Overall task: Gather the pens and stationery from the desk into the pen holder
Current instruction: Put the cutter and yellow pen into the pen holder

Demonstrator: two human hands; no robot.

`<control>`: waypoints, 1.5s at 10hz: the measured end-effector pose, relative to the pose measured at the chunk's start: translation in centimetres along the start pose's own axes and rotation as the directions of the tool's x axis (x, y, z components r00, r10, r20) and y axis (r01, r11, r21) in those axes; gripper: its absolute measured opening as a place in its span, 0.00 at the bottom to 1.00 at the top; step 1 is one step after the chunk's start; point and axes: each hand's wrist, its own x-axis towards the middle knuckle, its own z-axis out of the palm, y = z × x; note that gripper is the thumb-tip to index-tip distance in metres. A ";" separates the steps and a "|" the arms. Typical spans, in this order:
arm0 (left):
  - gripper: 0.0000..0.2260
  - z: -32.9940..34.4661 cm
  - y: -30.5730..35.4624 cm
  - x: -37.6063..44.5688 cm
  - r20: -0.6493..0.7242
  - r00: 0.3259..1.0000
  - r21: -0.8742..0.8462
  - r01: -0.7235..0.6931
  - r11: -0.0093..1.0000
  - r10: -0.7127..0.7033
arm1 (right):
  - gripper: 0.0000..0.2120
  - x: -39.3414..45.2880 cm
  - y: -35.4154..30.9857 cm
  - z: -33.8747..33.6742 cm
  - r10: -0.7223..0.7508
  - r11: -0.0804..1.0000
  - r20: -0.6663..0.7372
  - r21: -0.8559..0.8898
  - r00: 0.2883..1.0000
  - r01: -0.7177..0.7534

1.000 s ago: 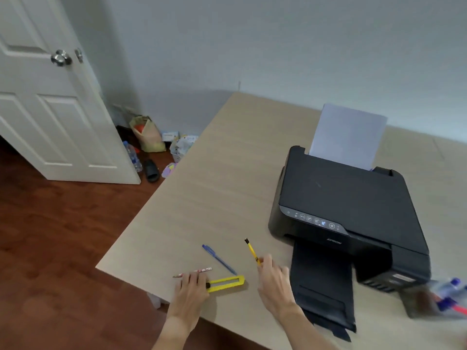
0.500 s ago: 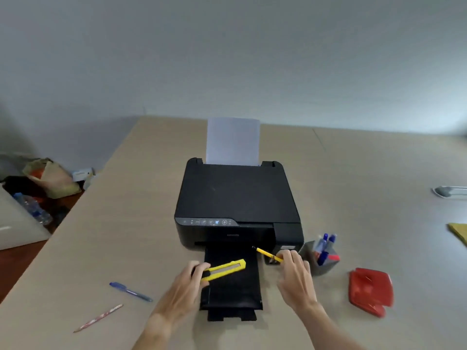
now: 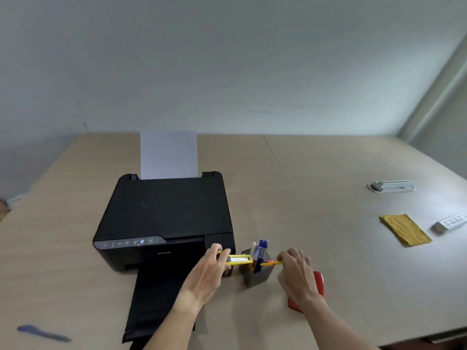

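Observation:
A grey pen holder [image 3: 260, 275] stands on the desk just right of the printer, with blue pens [image 3: 261, 248] sticking up out of it. My left hand [image 3: 211, 271] grips a yellow utility knife [image 3: 238, 259], holding it level with its tip over the holder's left rim. My right hand [image 3: 299, 272] pinches a yellow pencil [image 3: 271, 262] that points left over the holder's opening. A blue pen [image 3: 43, 333] lies blurred on the desk at the far lower left.
A black printer [image 3: 166, 218] with paper [image 3: 168, 154] and an extended output tray [image 3: 156, 304] fills the left centre. A red object [image 3: 317, 286] lies partly under my right wrist. At the right sit a yellow cloth [image 3: 405, 229], a power strip [image 3: 451, 222] and a white tray [image 3: 391, 186].
Both hands carried the knife and the pencil from the desk's left corner rightward past the printer to the pen holder. The view turned right; the striped pencil left in the corner is out of frame.

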 end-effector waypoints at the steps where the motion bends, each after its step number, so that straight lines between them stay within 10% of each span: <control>1: 0.17 -0.3 1.5 2.0 0.005 1.000 0.007 0.008 1.000 -0.008 | 0.16 1.4 0.4 -0.4 -0.092 0.995 0.051 0.030 0.994 0.091; 5: 0.15 0.7 5.3 5.7 0.036 0.995 -0.126 0.095 0.987 -0.091 | 0.24 3.3 0.9 0.9 -0.185 0.917 0.105 0.377 0.977 0.133; 9: 0.30 3.4 8.3 6.7 0.196 0.967 -0.198 0.201 0.959 -0.162 | 0.09 1.2 4.1 1.3 0.112 0.975 0.169 0.170 0.979 -0.141; 11: 0.06 3.4 6.5 4.7 0.109 0.961 -0.218 0.272 0.937 -0.254 | 0.07 0.5 3.2 1.6 0.127 0.979 0.258 0.125 0.958 -0.163; 15: 0.14 0.0 -0.8 -3.7 0.201 0.883 -0.117 0.451 0.885 -0.423 | 0.13 -1.9 -5.4 3.9 0.033 0.993 0.377 0.093 0.926 -0.073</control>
